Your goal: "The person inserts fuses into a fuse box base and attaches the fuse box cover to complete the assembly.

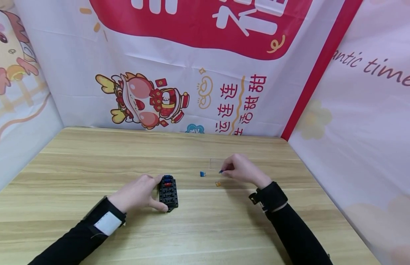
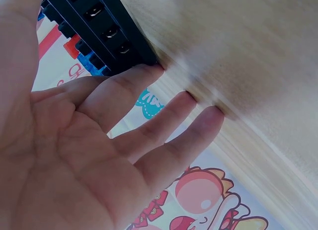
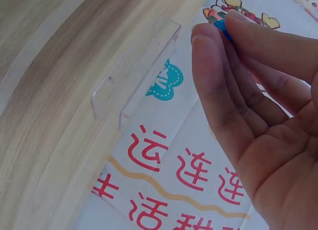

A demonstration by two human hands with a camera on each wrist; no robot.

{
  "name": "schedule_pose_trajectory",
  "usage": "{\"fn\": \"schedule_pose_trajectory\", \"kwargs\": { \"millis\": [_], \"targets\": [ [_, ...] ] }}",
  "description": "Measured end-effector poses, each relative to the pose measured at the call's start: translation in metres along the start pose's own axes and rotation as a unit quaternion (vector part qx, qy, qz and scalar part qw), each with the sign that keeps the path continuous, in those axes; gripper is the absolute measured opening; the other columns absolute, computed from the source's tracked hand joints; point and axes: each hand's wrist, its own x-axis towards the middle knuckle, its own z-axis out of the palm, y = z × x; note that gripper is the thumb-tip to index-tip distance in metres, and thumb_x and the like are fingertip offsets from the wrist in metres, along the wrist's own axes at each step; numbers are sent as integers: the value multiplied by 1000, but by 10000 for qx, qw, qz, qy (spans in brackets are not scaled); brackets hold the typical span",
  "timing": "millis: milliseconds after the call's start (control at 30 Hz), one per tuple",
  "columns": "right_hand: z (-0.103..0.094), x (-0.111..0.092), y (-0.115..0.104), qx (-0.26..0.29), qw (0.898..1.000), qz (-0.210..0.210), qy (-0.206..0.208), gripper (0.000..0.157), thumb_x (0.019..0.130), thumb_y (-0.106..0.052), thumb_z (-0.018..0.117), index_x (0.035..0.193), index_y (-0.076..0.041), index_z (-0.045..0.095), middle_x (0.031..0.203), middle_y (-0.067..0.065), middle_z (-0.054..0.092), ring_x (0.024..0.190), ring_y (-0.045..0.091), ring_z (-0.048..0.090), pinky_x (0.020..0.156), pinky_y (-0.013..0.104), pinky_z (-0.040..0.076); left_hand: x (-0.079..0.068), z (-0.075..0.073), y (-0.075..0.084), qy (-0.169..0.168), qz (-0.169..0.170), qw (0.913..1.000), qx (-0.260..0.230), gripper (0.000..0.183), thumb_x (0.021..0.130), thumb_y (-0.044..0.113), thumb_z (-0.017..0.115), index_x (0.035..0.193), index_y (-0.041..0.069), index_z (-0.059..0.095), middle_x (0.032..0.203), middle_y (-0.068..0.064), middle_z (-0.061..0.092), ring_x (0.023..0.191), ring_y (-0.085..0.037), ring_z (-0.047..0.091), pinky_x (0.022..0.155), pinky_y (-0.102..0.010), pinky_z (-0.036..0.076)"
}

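A: How are the hands set?
B: The left hand (image 1: 140,193) holds the black block (image 1: 169,199) on the left, thumb at its near end. The right hand (image 1: 241,171) pinches a small blue piece (image 3: 221,27) between thumb and fingertips, beside the clear plastic tray (image 3: 134,73).
A: Any loose ones?
B: Another blue bit (image 1: 203,174) lies left of that pinch; an orange bit (image 1: 218,184) lies nearer.
A: What would make this go well?
B: A firm, light pinch, I'd say; something so small could twist. Fingertips hide most of it, so check how it faces. Steady the block by its edges, leaving the top uncovered.
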Motion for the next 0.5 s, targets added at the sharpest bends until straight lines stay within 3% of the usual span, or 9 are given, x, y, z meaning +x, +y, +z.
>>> {"fn": "schedule_pose_trajectory", "kwargs": {
  "millis": [500],
  "targets": [
    [14,3,-25,63,9984,-515,202,4,85,-11,71,86,-8,71,76,-9,63,67,6,60,61,20,46,0,1,-2,-34,-19,10000,-80,112,57,68,74,136,-7,45,107,-12,60,77,-17,47,66,-33,37]
  ]
}}
